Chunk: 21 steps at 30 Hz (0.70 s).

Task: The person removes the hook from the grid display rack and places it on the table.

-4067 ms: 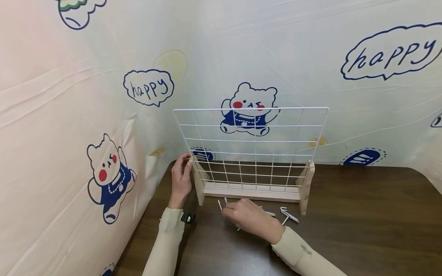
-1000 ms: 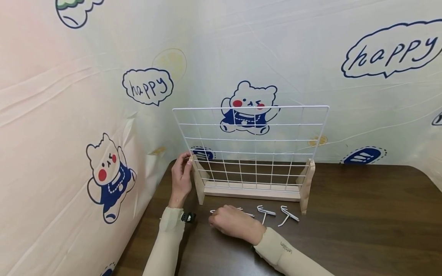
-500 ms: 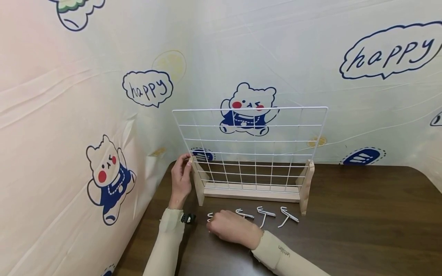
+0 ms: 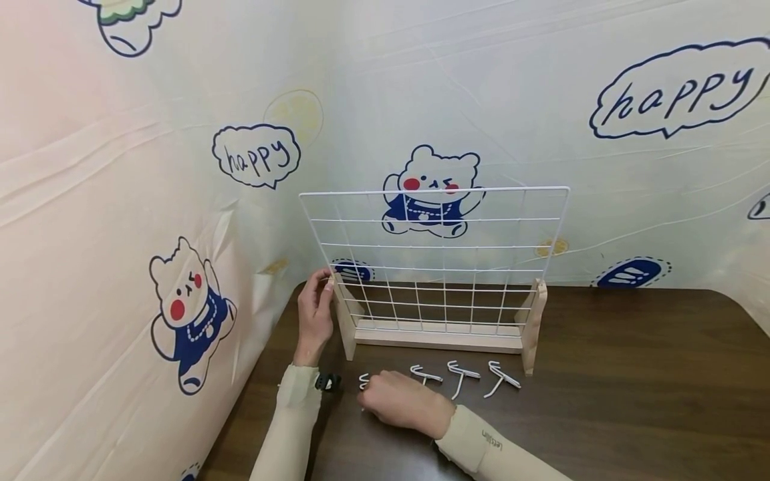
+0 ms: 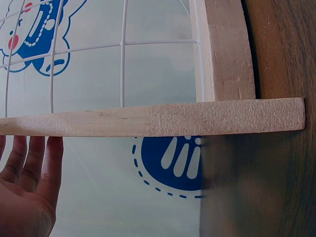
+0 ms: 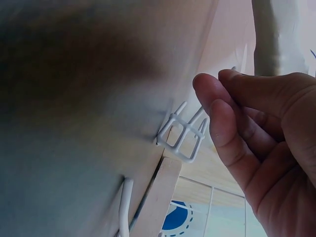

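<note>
A white wire grid panel stands in a wooden stand with two side uprights. At its left upright, my left hand rests its fingertips on the outer side; the fingers look fairly straight. In front of the stand, my right hand pinches the stem of a white wire hook between thumb and fingers, close to the tabletop. Most of that hook is hidden behind the hand in the head view. To its right lie three more white hooks in a row.
The dark wood table extends to the right of the stand. Printed fabric hangs behind the table and along its left side. A wooden crossbar joins the uprights low down.
Over these seconds the right hand has shifted left and toward the person, leaving the hooks spread in a row. Lately it moves only slightly, with its hook. The left hand keeps its place.
</note>
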Motion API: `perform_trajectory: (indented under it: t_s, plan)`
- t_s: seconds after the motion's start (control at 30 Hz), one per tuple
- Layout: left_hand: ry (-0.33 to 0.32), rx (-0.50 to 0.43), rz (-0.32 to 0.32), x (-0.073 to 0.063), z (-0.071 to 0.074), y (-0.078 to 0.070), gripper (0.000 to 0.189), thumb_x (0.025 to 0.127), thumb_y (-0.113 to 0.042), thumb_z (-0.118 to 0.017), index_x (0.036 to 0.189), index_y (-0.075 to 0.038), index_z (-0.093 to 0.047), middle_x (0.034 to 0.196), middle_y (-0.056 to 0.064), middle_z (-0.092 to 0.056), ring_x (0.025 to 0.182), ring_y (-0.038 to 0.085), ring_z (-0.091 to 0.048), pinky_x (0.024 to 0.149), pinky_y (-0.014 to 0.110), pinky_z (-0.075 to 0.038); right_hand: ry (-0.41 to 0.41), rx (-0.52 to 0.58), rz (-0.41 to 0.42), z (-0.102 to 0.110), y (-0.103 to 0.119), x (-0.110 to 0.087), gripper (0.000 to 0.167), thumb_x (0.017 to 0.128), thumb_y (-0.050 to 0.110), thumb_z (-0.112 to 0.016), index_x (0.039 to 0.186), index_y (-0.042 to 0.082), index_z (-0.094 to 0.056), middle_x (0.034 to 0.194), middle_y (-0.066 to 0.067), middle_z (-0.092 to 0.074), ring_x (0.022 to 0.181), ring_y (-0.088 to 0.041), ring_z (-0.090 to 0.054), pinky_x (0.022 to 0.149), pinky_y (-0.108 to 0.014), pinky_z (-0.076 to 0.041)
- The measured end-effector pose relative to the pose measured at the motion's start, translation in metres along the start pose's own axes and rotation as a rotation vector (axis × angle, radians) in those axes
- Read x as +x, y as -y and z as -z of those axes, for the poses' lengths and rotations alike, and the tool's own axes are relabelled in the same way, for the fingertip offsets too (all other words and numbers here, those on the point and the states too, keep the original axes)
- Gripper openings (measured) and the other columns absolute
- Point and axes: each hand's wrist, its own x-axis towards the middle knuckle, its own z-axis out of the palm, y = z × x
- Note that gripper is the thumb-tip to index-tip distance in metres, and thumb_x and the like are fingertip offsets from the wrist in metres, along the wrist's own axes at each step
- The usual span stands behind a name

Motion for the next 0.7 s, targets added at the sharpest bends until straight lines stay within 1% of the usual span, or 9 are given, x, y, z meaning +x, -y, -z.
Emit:
perform_trajectory:
  t_s: [0.1, 0.17, 0.27, 0.33, 0.43, 0.53, 0.63, 0.7]
  plan:
    - [-0.001, -0.007, 0.008, 0.0, 0.0, -0.007, 0.027, 0.102, 0.006, -0.047, 0.122, 0.019, -0.06, 0.112, 0.036, -0.064, 0.092, 0.016, -0.058, 0.08, 0.008, -0.043, 0.002, 0.0, 0.003, 0.002, 0.001, 0.0, 0.018, 0.086, 0.015, -0.076, 0.075, 0.028, -0.073, 0.068, 0.011, -0.069, 0.063, -0.009, -0.068, 0.057, -0.027, -0.055]
    - [0.005, -0.011, 0.012, 0.0, 0.001, -0.018, 0.027, 0.102, 0.006, -0.046, 0.121, 0.02, -0.06, 0.112, 0.036, -0.064, 0.092, 0.018, -0.058, 0.079, 0.009, -0.043, 0.006, 0.002, 0.003, 0.002, 0.002, 0.0, 0.018, 0.086, 0.015, -0.076, 0.075, 0.028, -0.073, 0.068, 0.011, -0.069, 0.062, -0.009, -0.068, 0.057, -0.027, -0.055]
    - [0.013, -0.01, 0.01, 0.0, 0.002, -0.033, 0.027, 0.101, 0.006, -0.047, 0.12, 0.02, -0.06, 0.111, 0.036, -0.065, 0.093, 0.017, -0.059, 0.081, 0.009, -0.043, 0.013, -0.002, 0.005, 0.003, 0.003, 0.001, 0.018, 0.087, 0.016, -0.076, 0.074, 0.028, -0.072, 0.068, 0.011, -0.069, 0.061, -0.009, -0.068, 0.056, -0.026, -0.054]
    - [0.016, -0.007, 0.001, 0.0, 0.003, -0.04, 0.026, 0.101, 0.007, -0.048, 0.119, 0.02, -0.061, 0.111, 0.035, -0.066, 0.093, 0.014, -0.059, 0.081, 0.009, -0.043, 0.013, -0.014, 0.007, 0.003, 0.003, 0.001, 0.018, 0.087, 0.016, -0.077, 0.074, 0.028, -0.072, 0.068, 0.011, -0.069, 0.061, -0.01, -0.068, 0.056, -0.026, -0.054]
    - [0.017, -0.004, -0.01, 0.001, 0.003, -0.044, 0.026, 0.1, 0.007, -0.048, 0.119, 0.02, -0.061, 0.111, 0.035, -0.066, 0.093, 0.013, -0.059, 0.081, 0.009, -0.043, 0.01, -0.02, 0.01, 0.003, 0.003, 0.001, 0.018, 0.088, 0.018, -0.077, 0.073, 0.027, -0.073, 0.068, 0.011, -0.069, 0.061, -0.009, -0.067, 0.055, -0.026, -0.055]
    - [0.018, -0.002, -0.01, 0.001, 0.003, -0.044, 0.027, 0.1, 0.007, -0.048, 0.12, 0.02, -0.061, 0.111, 0.035, -0.066, 0.092, 0.015, -0.059, 0.08, 0.009, -0.043, 0.015, -0.013, 0.012, 0.004, 0.004, 0.002, 0.018, 0.089, 0.019, -0.076, 0.073, 0.027, -0.073, 0.068, 0.011, -0.069, 0.061, -0.009, -0.067, 0.056, -0.026, -0.055]
    - [0.017, 0.004, -0.004, 0.001, 0.003, -0.04, 0.026, 0.101, 0.007, -0.048, 0.12, 0.02, -0.061, 0.111, 0.035, -0.066, 0.092, 0.019, -0.059, 0.08, 0.009, -0.044, 0.023, -0.01, 0.011, 0.004, 0.004, 0.002, 0.018, 0.089, 0.019, -0.076, 0.074, 0.027, -0.073, 0.069, 0.011, -0.069, 0.062, -0.009, -0.067, 0.057, -0.027, -0.055]
    - [0.013, 0.009, 0.005, 0.0, 0.002, -0.031, 0.027, 0.101, 0.007, -0.047, 0.12, 0.019, -0.061, 0.112, 0.036, -0.065, 0.093, 0.02, -0.059, 0.081, 0.008, -0.044, 0.025, -0.013, 0.01, 0.004, 0.005, 0.002, 0.018, 0.089, 0.019, -0.076, 0.073, 0.028, -0.073, 0.069, 0.011, -0.069, 0.062, -0.009, -0.067, 0.057, -0.027, -0.055]
